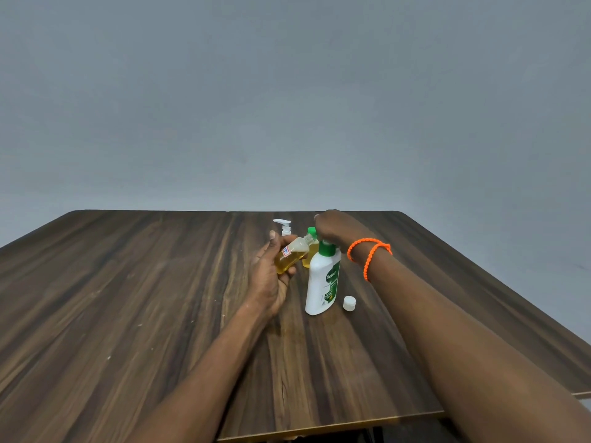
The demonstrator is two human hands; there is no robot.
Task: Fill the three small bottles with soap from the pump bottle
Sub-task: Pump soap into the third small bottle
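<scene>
Head view, left grip (271, 270) holding tilted uncapped small bottle (292, 254) of yellow soap, right grip (331, 228) pressing pump bottle (321, 282)

— How many bottles?
— One white pump bottle (322, 280), three small bottles: one uncapped (293, 253), one green-capped (311, 247), one with a pump top (284, 227).
— Loose caps?
— One white cap (349, 303).
— Hands?
— Two: left (271, 276), right (332, 227).

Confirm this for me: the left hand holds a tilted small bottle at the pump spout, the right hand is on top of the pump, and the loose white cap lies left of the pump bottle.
Wrong on one point: the head view shows the loose white cap lying to the right of the pump bottle, not the left. The rest stands: the left hand holds the tilted small bottle, and the right hand is on the pump.
</scene>
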